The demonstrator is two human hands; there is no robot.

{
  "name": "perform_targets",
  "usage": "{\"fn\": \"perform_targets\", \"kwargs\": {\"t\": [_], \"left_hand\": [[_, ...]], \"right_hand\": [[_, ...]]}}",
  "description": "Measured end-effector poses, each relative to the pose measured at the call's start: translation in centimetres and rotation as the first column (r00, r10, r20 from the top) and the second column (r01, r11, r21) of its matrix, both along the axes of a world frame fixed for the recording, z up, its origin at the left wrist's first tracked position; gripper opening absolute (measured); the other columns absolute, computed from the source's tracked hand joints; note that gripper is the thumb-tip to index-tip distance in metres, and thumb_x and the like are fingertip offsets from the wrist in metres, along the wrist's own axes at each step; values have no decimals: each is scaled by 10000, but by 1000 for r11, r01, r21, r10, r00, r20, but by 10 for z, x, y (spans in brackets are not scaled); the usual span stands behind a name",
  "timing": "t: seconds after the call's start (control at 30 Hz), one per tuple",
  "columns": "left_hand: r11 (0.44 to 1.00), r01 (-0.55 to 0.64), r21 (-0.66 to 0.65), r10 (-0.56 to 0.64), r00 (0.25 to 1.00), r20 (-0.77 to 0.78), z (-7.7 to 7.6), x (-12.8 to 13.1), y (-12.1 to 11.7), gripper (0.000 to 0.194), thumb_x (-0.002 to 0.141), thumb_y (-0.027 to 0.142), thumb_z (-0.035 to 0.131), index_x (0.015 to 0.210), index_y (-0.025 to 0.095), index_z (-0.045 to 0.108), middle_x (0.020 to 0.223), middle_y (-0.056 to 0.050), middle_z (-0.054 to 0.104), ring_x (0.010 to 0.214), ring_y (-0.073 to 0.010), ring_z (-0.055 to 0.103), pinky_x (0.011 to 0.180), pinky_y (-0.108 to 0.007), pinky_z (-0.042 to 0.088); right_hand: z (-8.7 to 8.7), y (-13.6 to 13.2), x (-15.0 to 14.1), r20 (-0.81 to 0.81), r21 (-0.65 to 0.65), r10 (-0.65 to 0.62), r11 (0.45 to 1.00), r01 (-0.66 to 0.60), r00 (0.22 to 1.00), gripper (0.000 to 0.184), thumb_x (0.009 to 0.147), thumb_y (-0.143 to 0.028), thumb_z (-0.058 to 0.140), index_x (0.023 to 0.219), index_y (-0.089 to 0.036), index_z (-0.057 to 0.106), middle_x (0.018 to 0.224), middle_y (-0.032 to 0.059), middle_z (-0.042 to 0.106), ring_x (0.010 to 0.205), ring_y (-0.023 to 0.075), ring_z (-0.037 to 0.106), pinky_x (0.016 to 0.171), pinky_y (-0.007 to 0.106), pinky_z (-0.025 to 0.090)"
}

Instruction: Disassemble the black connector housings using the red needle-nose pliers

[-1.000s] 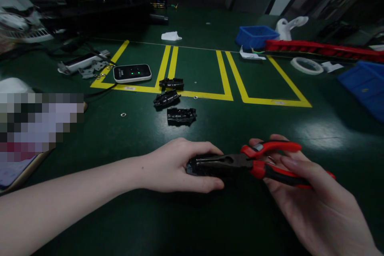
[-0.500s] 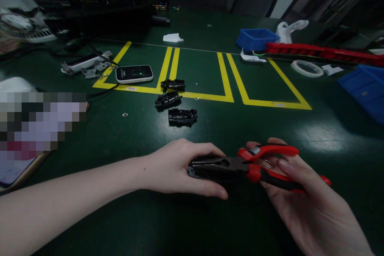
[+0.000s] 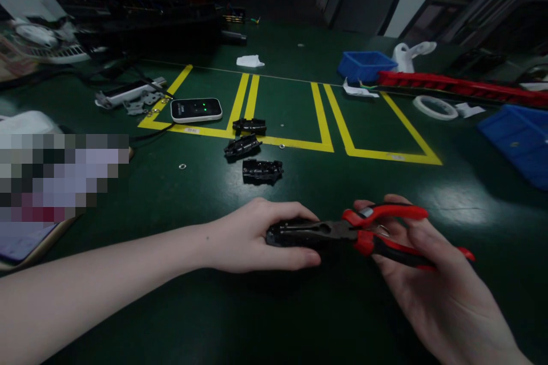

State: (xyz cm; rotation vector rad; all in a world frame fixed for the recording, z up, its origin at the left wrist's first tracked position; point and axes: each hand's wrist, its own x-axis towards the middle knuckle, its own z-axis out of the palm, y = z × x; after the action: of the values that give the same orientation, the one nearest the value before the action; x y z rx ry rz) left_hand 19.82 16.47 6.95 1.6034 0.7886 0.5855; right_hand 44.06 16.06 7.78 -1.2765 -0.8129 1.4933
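The green desk [image 3: 385, 182] carries 2 blue bins [image 3: 367, 65] at the right. The left hand [image 3: 261, 235] pinches a dark part [image 3: 278, 236] between thumb and fingers, low over the desk. The right hand [image 3: 432, 256] grips the red-handled pliers [image 3: 363, 232], their nose against that part. Beyond the left hand lie 3 black parts [image 3: 262, 171], then 1 small ring [image 3: 182, 166] farther left.

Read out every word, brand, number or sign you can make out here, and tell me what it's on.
No text is readable.
White-rimmed device: small print, too blurred.
Left tape label: too small.
Right tape label: too small.
Gold-edged screen: pixelated, unreadable.
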Motion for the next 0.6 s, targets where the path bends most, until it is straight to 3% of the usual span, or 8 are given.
{"fn": "perform_targets", "kwargs": {"t": [0.37, 0.6], "left_hand": [[999, -43, -6, 43, 998, 46, -2, -2, 0, 393, 898, 369, 704, 1215, 147, 637, 966, -46, 667, 814, -164, 618, 699, -264, 480], [997, -70, 21, 68, 993, 92, 0, -3, 0, 416, 894, 353, 717, 1244, 141, 644, 1082, -75, 663, 896, -182, 613, 765, -299, 486]], "right_hand": [[3, 7, 11, -88, 0, 22, 1000, -22, 996, 406, 739, -439, 791, 1109, -294, 705, 1234, 58, 740, 1244, 298, 631, 997, 440, 555], [9, 2, 6, -70, 80, 14, 997, -8, 997, 630, 702, -371, 799, 1293, -363, 581, 1325, 35, 680, 1266, 292, 618, 1005, 453, 557]]}}
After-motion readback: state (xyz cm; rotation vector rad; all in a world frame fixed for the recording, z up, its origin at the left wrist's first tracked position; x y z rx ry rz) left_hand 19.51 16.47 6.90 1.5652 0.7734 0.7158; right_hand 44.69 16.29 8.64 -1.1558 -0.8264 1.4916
